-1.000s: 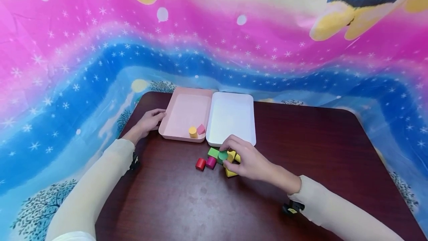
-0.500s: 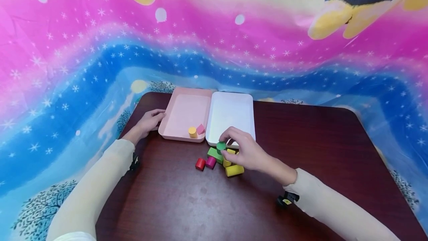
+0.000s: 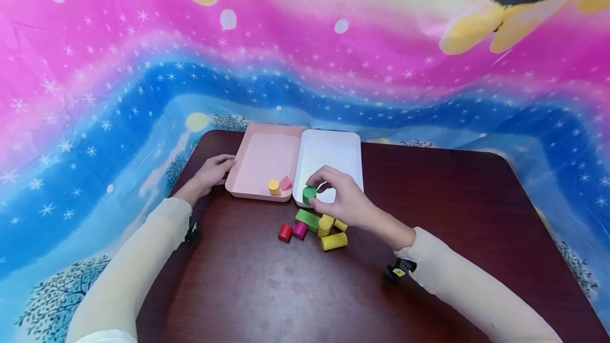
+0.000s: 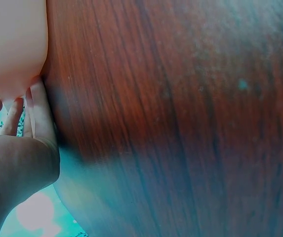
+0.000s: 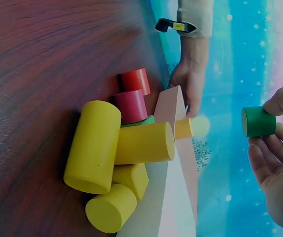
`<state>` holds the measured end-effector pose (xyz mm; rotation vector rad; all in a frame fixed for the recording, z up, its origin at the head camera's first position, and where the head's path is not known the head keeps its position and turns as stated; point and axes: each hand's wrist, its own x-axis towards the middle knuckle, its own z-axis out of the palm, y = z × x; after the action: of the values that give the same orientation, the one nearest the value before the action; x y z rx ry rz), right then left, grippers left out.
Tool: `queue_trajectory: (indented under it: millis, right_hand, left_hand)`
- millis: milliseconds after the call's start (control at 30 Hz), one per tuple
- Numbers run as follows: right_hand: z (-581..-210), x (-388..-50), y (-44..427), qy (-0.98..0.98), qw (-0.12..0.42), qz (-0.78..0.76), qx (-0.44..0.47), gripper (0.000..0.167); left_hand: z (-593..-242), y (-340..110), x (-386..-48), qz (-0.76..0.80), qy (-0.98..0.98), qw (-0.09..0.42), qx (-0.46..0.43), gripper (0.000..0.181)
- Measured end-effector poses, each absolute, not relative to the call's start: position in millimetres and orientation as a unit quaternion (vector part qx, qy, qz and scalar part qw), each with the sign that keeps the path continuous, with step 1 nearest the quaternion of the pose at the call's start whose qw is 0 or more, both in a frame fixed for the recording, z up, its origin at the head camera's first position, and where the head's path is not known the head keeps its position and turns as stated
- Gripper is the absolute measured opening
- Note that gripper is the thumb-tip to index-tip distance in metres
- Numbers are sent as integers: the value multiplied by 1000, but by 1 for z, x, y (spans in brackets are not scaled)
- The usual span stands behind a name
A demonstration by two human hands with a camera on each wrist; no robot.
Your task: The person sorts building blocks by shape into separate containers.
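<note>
Green and short, a cylinder (image 3: 309, 195) is hovering below the head view's centre, overlapping the lower left of the white tray (image 3: 329, 152), the right hand (image 3: 344, 198) pinching it in curled fingers, while the left hand (image 3: 212, 172), fingers nearly straight, is touching the pink tray (image 3: 269, 152) at centre-left.

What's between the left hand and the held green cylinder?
In the head view: the pink tray, with an orange cylinder and a pink block inside, then the left edge of the white tray.

The right wrist view's edge cuts off the right hand (image 5: 281, 183).
</note>
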<state>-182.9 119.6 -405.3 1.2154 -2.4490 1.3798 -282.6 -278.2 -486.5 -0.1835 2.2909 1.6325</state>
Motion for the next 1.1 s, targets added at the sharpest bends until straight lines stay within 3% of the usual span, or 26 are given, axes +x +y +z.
queue_trajectory:
  millis: [1100]
  right_hand:
    - [-397, -207, 98, -804, 8, 477, 354, 26]
  left_hand:
    - [-489, -279, -283, 564, 808, 157, -65, 53]
